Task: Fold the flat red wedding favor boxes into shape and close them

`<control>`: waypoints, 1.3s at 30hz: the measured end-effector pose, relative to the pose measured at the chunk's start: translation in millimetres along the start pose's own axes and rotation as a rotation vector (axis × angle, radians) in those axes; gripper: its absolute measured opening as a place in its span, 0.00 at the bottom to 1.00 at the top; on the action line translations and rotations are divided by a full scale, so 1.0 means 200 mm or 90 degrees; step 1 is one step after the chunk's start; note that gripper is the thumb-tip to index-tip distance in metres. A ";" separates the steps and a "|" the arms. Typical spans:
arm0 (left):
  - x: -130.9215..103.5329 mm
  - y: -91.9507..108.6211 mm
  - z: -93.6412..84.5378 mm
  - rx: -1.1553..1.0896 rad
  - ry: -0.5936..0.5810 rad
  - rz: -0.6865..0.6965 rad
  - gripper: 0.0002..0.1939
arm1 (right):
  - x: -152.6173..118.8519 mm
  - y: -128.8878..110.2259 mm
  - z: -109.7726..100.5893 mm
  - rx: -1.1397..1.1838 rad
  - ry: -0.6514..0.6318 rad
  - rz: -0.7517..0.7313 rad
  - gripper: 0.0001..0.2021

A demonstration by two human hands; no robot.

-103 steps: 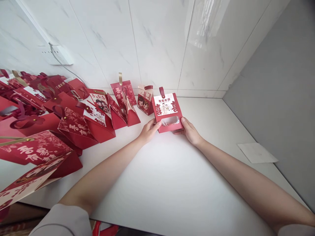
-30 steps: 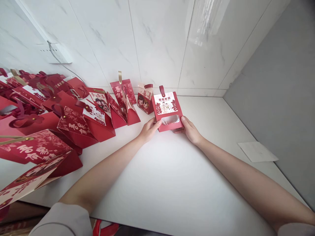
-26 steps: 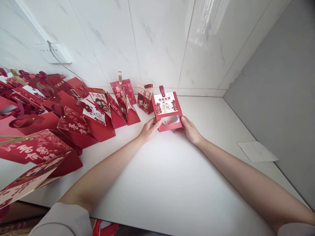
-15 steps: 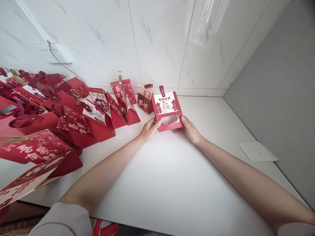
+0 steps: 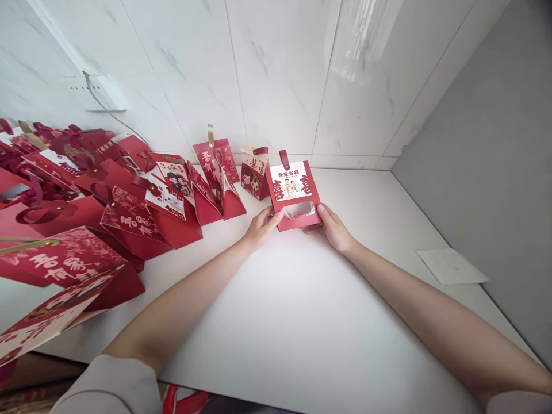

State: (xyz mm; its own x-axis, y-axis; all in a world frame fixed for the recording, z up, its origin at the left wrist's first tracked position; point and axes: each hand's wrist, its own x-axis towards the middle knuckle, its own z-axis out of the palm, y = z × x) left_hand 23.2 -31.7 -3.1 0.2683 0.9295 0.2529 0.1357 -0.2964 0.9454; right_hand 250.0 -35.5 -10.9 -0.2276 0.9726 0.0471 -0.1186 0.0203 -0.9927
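Both hands hold a red gift box [image 5: 294, 195] upright on the white table [image 5: 302, 322]: the left hand [image 5: 260, 227] and right hand [image 5: 334, 228] pinch its lower corners with their thumbs in front, beside other red gift boxes [image 5: 172, 195].

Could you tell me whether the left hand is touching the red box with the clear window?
Touching: the head view shows the left hand with its thumb pressed on the red box.

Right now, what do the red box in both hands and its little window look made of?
The red square gift box with a printed label looks like matte folded card: crisp edges, flat colour. Its clear window seems to be glossy plastic film, judging by the glare. The left hand and right hand grip its lower corners.
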 end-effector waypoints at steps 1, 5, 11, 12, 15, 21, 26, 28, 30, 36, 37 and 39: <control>0.00 0.00 0.00 -0.001 0.000 0.001 0.27 | 0.00 0.00 0.00 -0.001 -0.001 0.000 0.29; 0.00 0.00 0.00 0.020 0.010 0.006 0.25 | 0.00 0.00 0.00 -0.007 -0.004 0.001 0.29; -0.01 0.00 0.00 0.046 0.121 0.063 0.19 | -0.03 -0.01 0.01 -0.075 -0.023 -0.070 0.29; -0.01 0.00 -0.01 0.023 0.138 0.076 0.18 | -0.04 -0.02 0.01 -0.100 -0.036 -0.086 0.30; 0.00 0.01 -0.01 -0.032 0.191 0.133 0.21 | -0.06 -0.03 0.03 -0.181 -0.081 -0.127 0.32; -0.01 0.01 -0.02 -0.097 0.211 0.205 0.28 | -0.09 -0.05 0.05 -0.318 -0.118 -0.195 0.31; -0.02 -0.02 -0.01 -0.106 0.166 0.091 0.26 | -0.07 -0.05 0.04 -0.366 -0.022 -0.261 0.20; -0.02 -0.03 -0.01 -0.076 0.138 0.085 0.26 | -0.07 -0.10 0.05 -0.341 0.031 -0.296 0.21; -0.03 -0.02 -0.02 -0.051 0.101 0.093 0.26 | -0.09 -0.19 0.06 -0.295 0.072 -0.322 0.20; -0.07 0.10 0.02 0.034 -0.240 0.067 0.27 | -0.22 -0.56 0.11 -0.322 -0.026 -0.476 0.26; -0.08 0.13 0.04 0.054 -0.289 0.069 0.29 | -0.24 -0.61 0.11 -0.339 -0.051 -0.481 0.27; -0.08 0.16 0.06 0.069 -0.344 0.075 0.30 | -0.29 -0.69 0.09 -0.390 -0.098 -0.472 0.23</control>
State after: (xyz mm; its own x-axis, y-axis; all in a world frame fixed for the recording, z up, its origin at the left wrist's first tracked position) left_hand 34.4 -58.7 20.2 0.7341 0.6528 0.1867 0.1651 -0.4383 0.8835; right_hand 261.1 -98.3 124.9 -0.4270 0.6244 0.6541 0.2310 0.7747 -0.5886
